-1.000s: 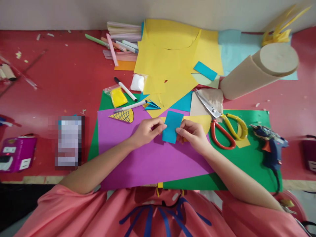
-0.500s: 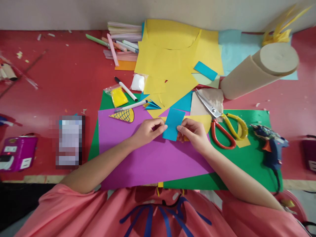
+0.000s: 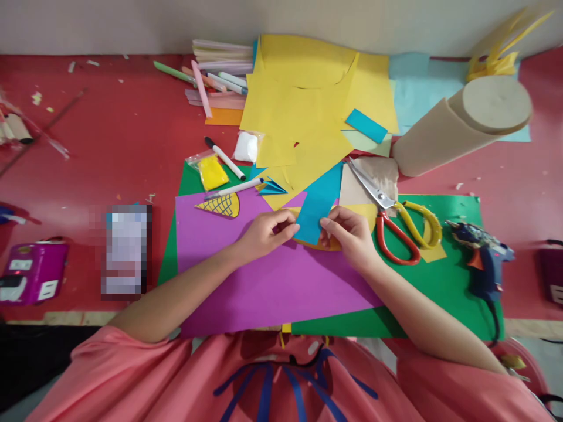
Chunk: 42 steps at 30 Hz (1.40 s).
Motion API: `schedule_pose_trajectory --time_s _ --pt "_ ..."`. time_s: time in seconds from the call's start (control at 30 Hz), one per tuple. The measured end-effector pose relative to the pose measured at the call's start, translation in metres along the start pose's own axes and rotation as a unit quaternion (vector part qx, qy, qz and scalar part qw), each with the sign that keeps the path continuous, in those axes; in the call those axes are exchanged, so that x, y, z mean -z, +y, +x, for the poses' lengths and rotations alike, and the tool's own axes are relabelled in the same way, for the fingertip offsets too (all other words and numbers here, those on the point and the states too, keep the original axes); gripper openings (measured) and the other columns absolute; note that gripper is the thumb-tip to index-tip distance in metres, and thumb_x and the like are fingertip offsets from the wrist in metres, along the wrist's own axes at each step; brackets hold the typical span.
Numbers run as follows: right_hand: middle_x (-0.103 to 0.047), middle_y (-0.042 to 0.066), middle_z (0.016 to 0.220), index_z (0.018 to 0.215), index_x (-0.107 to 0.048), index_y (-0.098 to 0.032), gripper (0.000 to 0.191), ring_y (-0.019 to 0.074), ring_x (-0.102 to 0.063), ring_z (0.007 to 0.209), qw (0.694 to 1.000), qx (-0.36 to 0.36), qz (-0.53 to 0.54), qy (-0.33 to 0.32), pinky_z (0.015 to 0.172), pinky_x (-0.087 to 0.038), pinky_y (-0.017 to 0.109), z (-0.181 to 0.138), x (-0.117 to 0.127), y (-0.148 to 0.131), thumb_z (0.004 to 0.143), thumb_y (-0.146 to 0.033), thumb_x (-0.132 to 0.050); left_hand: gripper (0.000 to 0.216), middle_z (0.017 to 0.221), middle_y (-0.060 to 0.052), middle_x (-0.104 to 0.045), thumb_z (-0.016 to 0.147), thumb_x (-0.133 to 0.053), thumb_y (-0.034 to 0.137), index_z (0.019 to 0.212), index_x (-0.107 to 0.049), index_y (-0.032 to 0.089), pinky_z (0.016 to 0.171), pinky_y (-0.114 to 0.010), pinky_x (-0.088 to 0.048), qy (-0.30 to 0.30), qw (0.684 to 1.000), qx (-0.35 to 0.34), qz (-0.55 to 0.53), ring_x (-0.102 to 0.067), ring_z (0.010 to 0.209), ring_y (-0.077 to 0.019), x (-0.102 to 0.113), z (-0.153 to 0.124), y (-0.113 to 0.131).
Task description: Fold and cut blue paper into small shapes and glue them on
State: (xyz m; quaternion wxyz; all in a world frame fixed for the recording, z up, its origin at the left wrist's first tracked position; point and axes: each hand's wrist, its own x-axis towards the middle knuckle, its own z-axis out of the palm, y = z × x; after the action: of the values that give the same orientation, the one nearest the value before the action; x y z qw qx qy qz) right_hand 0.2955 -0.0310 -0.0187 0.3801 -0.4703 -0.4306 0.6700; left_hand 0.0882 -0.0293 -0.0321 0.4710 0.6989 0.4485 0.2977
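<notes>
A blue rectangle of paper (image 3: 313,218) is held up between my two hands, over yellow paper and the purple sheet (image 3: 246,287). My left hand (image 3: 270,235) pinches its left edge between thumb and finger. On the opposite edge, my right hand (image 3: 349,235) has a thumb-and-finger grip. Just left of my hands lies a yellow paper cone (image 3: 222,205) with a dark grid drawn on it. A small folded blue paper (image 3: 273,186) is behind my left hand. Scissors (image 3: 387,205) with red and yellow handles rest right of my right hand.
A hot glue gun (image 3: 486,264) lies on the green sheet (image 3: 440,299) at right. Behind are large yellow sheets (image 3: 303,70), a beige roll (image 3: 457,129), markers (image 3: 225,158) and bags of yellow (image 3: 212,172) and white (image 3: 245,146) material. A blurred-out phone-like object (image 3: 125,252) lies at left.
The blue paper has dipped slightly and leans more to the right. My right hand has shifted a little right; my left hand stays almost in place, still pinching.
</notes>
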Motion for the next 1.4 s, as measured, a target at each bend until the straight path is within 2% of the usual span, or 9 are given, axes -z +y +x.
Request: schedule_pose_trajectory --time_s 0.17,0.33,0.53,0.83,1.27,1.4 --pt "-0.062 -0.003 0.056 0.068 -0.053 -0.019 0.032 0.0097 -0.056 0.046 1.0 0.009 0.003 0.006 0.045 -0.045 0.022 0.0007 -0.0004 0.0001 0.078 -0.042 -0.073 0.035 0.059 0.005 -0.048 0.094 -0.047 0.044 0.071 -0.048 0.019 0.052 -0.021 -0.034 0.005 0.999 -0.007 0.034 -0.044 0.053 -0.0085 0.0002 0.0012 -0.0007" --pt "-0.063 -0.002 0.058 0.068 -0.053 -0.019 0.031 0.0096 -0.057 0.047 1.0 0.014 0.008 0.008 0.046 -0.045 0.022 -0.0002 -0.0014 0.0003 0.078 -0.041 -0.073 0.04 0.056 0.006 -0.04 0.096 -0.043 0.044 0.065 -0.04 0.019 0.051 -0.022 -0.029 0.022 0.997 -0.029 0.066 -0.038 0.052 -0.0078 0.0001 0.0017 -0.0002" --pt "-0.063 -0.002 0.059 0.07 -0.054 -0.019 0.029 0.0096 -0.057 0.048 1.0 0.014 0.009 0.003 0.048 -0.046 0.022 0.0022 -0.0009 0.0017 0.079 -0.041 -0.072 0.042 0.056 0.006 -0.035 0.097 -0.041 0.044 0.064 -0.036 0.019 0.051 -0.023 -0.027 0.02 0.997 -0.024 0.071 -0.035 0.051 -0.008 -0.0003 0.0008 0.0002" --pt "-0.06 -0.002 0.064 0.072 -0.059 -0.018 0.026 0.0098 -0.055 0.055 0.998 0.024 -0.031 -0.04 0.056 -0.046 0.024 0.0023 0.0013 0.002 0.086 -0.039 -0.064 0.041 0.057 0.005 -0.035 0.096 -0.038 0.046 0.065 -0.035 0.02 0.05 -0.023 -0.027 0.036 0.998 -0.014 0.056 -0.035 0.052 -0.0086 0.0008 0.001 0.0039" --pt "-0.058 -0.003 0.059 0.071 -0.057 -0.018 0.025 0.0089 -0.051 0.051 0.999 0.012 -0.026 -0.033 0.051 -0.041 0.023 0.002 -0.0005 0.0009 0.083 -0.038 -0.067 0.041 0.056 0.005 -0.038 0.097 -0.039 0.039 0.062 -0.036 0.02 0.053 -0.025 -0.03 0.0 0.999 -0.027 0.041 -0.036 0.052 -0.0094 0.0003 0.002 0.0049" --pt "-0.056 -0.003 0.058 0.07 -0.056 -0.018 0.027 0.0084 -0.05 0.049 0.999 0.005 -0.027 -0.029 0.049 -0.04 0.023 0.0023 -0.002 -0.0013 0.08 -0.04 -0.069 0.039 0.058 0.004 -0.041 0.098 -0.039 0.039 0.065 -0.041 0.019 0.053 -0.024 -0.031 -0.005 0.998 -0.036 0.043 -0.038 0.053 -0.0092 0.0 0.0024 0.003"
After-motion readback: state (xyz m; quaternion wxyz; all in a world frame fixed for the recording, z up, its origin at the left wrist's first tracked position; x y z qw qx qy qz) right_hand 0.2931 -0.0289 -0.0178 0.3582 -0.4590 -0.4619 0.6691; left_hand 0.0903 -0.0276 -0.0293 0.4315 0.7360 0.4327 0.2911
